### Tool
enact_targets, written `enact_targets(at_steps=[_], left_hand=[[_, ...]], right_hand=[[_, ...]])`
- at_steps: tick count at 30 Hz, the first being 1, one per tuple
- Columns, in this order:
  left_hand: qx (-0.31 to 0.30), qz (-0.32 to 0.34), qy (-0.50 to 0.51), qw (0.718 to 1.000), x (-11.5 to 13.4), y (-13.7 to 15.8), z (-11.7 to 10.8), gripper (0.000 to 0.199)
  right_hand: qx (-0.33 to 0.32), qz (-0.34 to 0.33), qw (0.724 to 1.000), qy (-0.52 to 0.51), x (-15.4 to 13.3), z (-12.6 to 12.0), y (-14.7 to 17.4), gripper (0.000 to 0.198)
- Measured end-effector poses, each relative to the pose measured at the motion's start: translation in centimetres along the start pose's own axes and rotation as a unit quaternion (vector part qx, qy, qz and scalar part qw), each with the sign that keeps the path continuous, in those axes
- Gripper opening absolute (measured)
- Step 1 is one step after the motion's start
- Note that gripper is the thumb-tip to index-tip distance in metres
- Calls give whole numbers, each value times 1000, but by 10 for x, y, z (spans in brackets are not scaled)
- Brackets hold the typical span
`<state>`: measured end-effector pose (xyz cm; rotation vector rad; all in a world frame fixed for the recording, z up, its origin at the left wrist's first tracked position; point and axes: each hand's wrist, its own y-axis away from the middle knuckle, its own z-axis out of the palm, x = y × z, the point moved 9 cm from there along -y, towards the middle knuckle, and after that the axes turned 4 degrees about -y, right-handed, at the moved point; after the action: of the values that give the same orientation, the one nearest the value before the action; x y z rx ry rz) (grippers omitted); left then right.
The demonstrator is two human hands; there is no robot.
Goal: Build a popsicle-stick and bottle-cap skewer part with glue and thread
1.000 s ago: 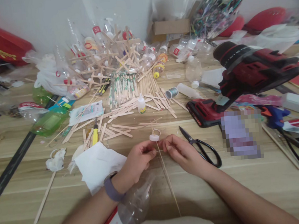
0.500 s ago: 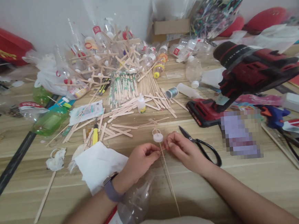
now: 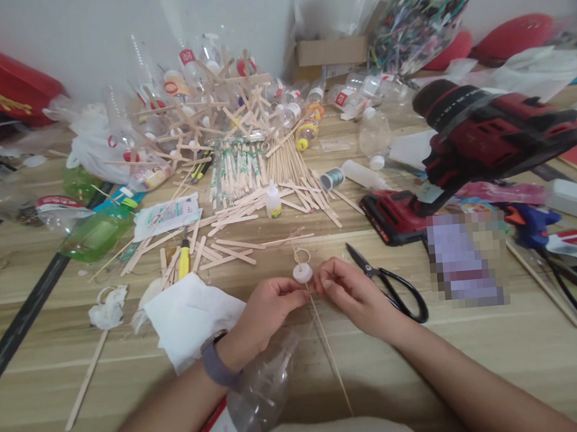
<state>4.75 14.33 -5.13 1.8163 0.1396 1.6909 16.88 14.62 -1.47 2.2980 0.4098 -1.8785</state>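
A long thin bamboo skewer (image 3: 331, 352) runs from near my body up to a white plastic bottle cap (image 3: 302, 273). Beyond the cap stands a small ring (image 3: 302, 256), with thin crossed sticks behind it. My left hand (image 3: 276, 310) is closed, thumb and finger pinched at the skewer just below the cap. Close on the other side, my right hand (image 3: 352, 297) is pinched too; what lies between its fingertips is too small to make out. Black-handled scissors (image 3: 386, 278) lie right of my right hand. A clear plastic bottle (image 3: 253, 405) with a red-and-white label lies under my left forearm.
Loose craft sticks (image 3: 236, 252), a small glue bottle (image 3: 273, 202) and a yellow-handled tool (image 3: 184, 257) lie ahead. White paper (image 3: 193, 313) is at left. A red-black cordless drill (image 3: 482, 141) stands at right, near a blue glue gun (image 3: 531, 223). Plastic bottles crowd the back.
The cap has tipped and shifted slightly left and toward me, and its ring now shows rounder. The skewer's near end has moved a little right. Both hands keep their pinch.
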Motion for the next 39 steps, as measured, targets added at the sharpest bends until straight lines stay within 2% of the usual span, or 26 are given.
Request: enact_targets(at_steps=[12, 20, 28, 34, 39], left_hand=[[12, 10, 29, 999, -3, -4, -3, 24], [-25, 19, 79, 996, 1, -3, 5, 27], [-14, 30, 63, 997, 4, -3, 4, 30], [14, 24, 48, 998, 1, -2, 0, 30], [18, 12, 92, 995, -1, -3, -1, 31]], right_hand=[[-2, 37, 999, 3, 1, 4, 4, 7], [-16, 60, 998, -17, 2, 10, 6, 10], [-7, 67, 997, -48, 4, 11, 3, 15], [40, 46, 998, -15, 3, 1, 2, 18], [94, 33, 993, 62, -5, -11, 4, 15]])
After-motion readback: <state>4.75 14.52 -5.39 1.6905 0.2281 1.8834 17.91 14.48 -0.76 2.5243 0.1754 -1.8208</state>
